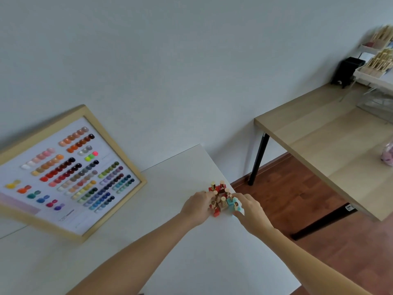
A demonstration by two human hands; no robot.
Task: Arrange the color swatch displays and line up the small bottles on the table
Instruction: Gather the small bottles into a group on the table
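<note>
Red and teal little bottles (221, 199) with gold caps sit bunched at the white table's (165, 241) far right corner. The left hand (196, 207) cups the red side, fingers curled against them; the right hand (247, 209) pinches the teal ones. Can't count them exactly, roughly eight. One framed swatch board (70, 173) leans on the wall to the left, well apart.

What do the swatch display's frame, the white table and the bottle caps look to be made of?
Swatch display frame: likely light, matte wood, judging by its pale tan colour, though no grain resolves. White table: smooth, matte, uniform surface with a thin edge, probably laminate or painted board. Bottle caps: gold-toned, possibly metallic or coated plastic; too small to tell.
</note>
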